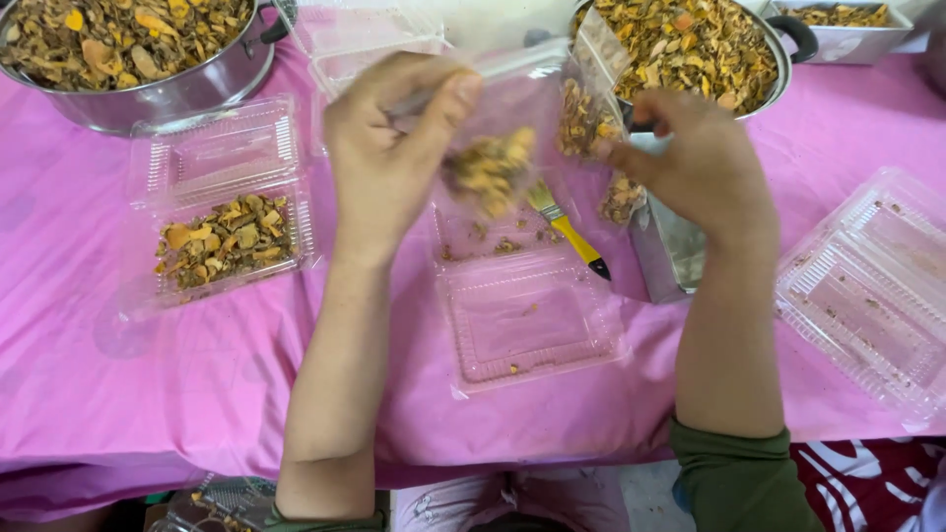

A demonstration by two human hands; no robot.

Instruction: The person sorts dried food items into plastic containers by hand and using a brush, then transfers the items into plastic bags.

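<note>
Holding a clear plastic bag (522,128) of dried yellow-brown pieces above an open clamshell tray (527,315).
Head view: left hand (389,158) pinches the bag's top edge; right hand (695,163) grips its side, apparently, though motion blur obscures the fingers. A yellow-handled brush (570,232) lies beneath, on the pink tablecloth (148,374).

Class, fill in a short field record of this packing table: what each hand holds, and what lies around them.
Left hand: pinches clear plastic bag top
Right hand: grips bag's other edge
Bag contents: dried yellow-brown pieces
Below bag: open clear clamshell box, nearly empty
Beside it: yellow-handled brush
Left: filled clamshell box
Surface: pink tablecloth
Back: two metal pots of pieces
</note>
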